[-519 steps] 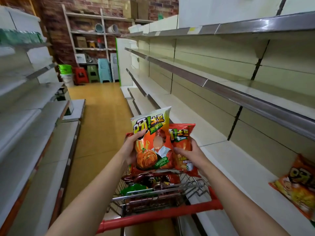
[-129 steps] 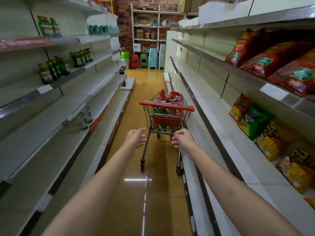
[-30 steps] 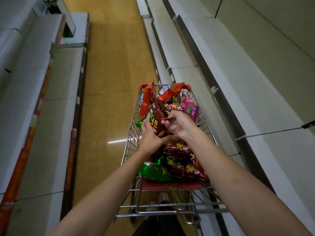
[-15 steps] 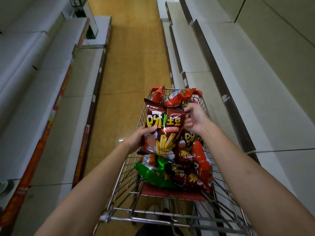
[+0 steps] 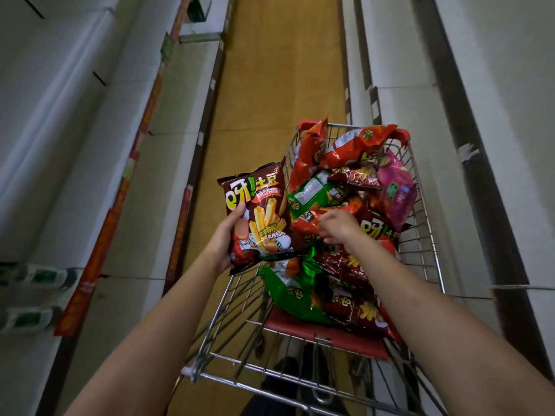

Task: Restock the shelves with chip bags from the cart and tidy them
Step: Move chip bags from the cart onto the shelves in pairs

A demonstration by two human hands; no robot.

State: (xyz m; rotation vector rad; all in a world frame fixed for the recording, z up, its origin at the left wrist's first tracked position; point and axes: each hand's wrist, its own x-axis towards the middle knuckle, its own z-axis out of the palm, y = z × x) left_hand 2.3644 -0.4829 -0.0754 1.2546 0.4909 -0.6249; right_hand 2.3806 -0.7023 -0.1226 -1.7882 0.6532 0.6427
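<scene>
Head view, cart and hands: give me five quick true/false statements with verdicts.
1. The left hand holds a dark brown chip bag with fries printed on it. True.
2. That bag lies flat at the bottom of the cart. False: it is held up over the cart's left edge.
3. The right hand is over the bags in the cart. True.
4. The cart holds only red bags. False: green bags and a pink bag are in it too.
5. The right hand grips the cart's handle. False: it reaches among the bags.
</scene>
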